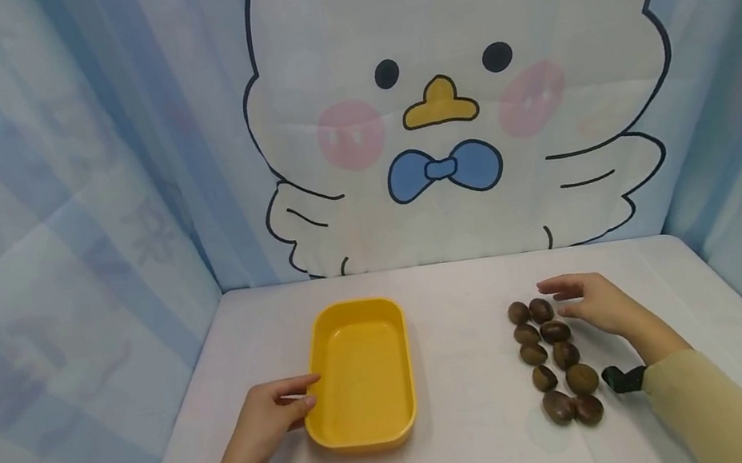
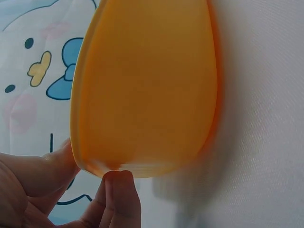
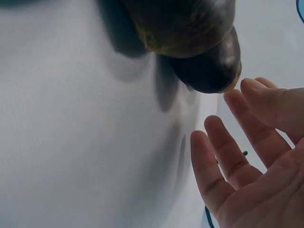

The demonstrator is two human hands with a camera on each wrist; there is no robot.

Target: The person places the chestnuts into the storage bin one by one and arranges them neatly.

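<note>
Head view, contents of the white table (image 1: pixel 470 378), as I find them.

Yellow tray (image 1: pixel 365 378): one, oblong, round-cornered, left of the middle, its long sides running away from me.

Brown nuts (image 1: pixel 566 355): ten, or so they look; two uneven columns of five on the right, well apart from the tray. Some touch their neighbours.

Left grip (image 1: pixel 269 417): thumb and forefinger lightly pinching the tray's left edge, forefinger over the rim, thumb against the outer side.

Right grip (image 1: pixel 593 301): holding nothing; fingers loosely extended, thumb spread away from them, just beside the far nut (image 1: pixel 541 310) of the right column. Whether a fingertip touches it I cannot tell, even from the right wrist view.

Handling notes, my judgement: the step in hand seems to be a reach for that far nut with the tray steadied. I should bring thumb and forefinger down on opposite sides of it, below its widest part, since a smooth round shell would slip or roll if pinched high. The nut beside it sits close, so a narrow approach from the right and from behind would disturb least. Lift straight up before moving sideways. Left pressure should stay gentle; bearing down on one edge could tip the tray.
</note>
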